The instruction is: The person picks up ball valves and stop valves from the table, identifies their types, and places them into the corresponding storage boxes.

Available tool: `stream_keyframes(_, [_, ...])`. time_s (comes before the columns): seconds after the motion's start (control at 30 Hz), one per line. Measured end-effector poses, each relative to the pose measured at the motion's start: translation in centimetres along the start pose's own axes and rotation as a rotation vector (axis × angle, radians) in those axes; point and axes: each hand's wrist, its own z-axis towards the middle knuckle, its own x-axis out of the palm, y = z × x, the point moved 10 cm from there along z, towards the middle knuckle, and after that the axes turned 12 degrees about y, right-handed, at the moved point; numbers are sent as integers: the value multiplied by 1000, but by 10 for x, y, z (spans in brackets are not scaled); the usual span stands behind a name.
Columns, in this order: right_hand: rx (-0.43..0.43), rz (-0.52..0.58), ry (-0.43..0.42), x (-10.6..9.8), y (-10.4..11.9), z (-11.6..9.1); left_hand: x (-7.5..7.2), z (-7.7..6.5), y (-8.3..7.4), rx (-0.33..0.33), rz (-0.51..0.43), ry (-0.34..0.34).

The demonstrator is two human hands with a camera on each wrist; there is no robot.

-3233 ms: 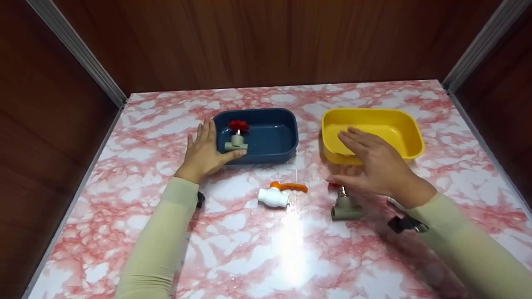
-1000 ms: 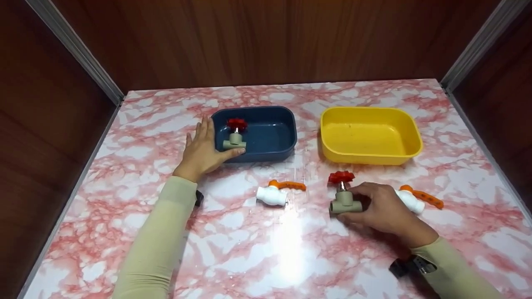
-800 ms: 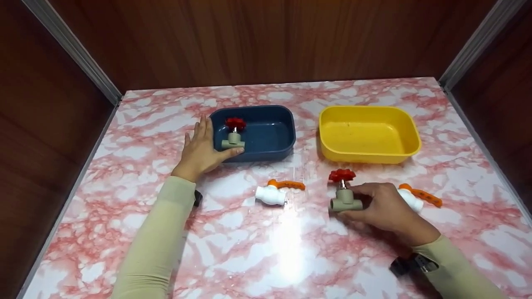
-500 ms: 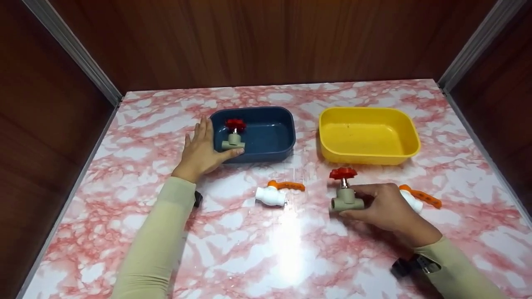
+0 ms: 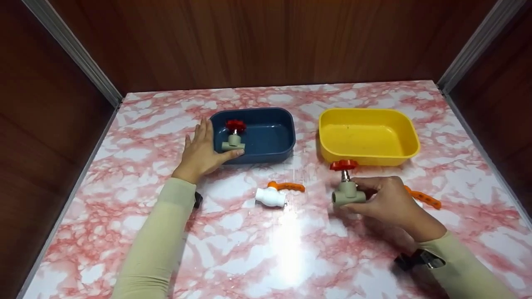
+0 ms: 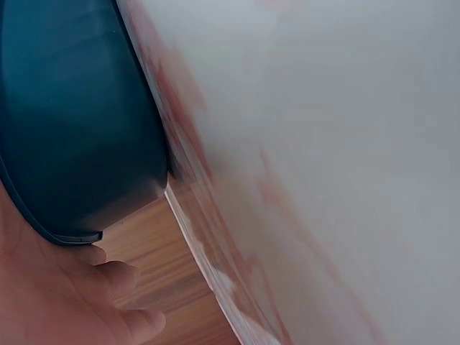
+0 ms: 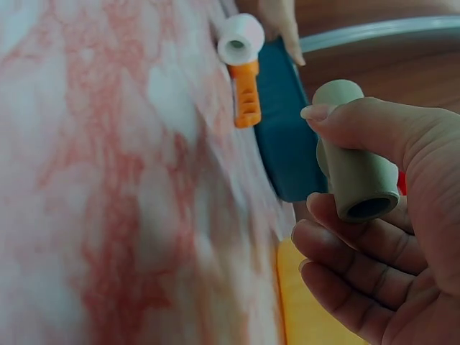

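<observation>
My right hand pinches a grey-green stop valve with a red handwheel between thumb and fingers. The valve is upright, slightly above the tabletop, in front of the yellow tub. In the right wrist view its pipe body shows an open end. My left hand rests against the left side of a blue tub, fingers straight, thumb over the front rim. A second stop valve with a red handwheel stands inside the blue tub, near that thumb.
A white ball valve with an orange lever lies in front of the blue tub. Another ball valve's orange lever shows behind my right hand, its white body mostly hidden. Dark wood panels enclose the marbled table.
My right hand came down from before the yellow tub, took hold of the stop valve and has now raised it slightly off the table. My left hand stays at the blue tub.
</observation>
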Motion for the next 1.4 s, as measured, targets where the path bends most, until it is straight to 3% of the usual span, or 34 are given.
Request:
stream_keyframes(0.27, [-225, -7, -70, -11, 20, 5, -2, -1, 1, -10, -8, -3])
stream_keyframes(0.47, [-270, -21, -99, -17, 28, 9, -5, 0, -1, -2, 4, -14])
stream_keyframes(0.7, [-254, 39, -93, -19, 32, 15, -5, -1, -2, 5, 16, -17])
stream_keyframes(0.93, [-148, -1, -88, -19, 32, 22, -2, -1, -1, -1, 0, -11])
stream_keyframes(1.4, [-29, 28, -43, -19, 35, 39, -1, -1, -1, 4, -3, -19])
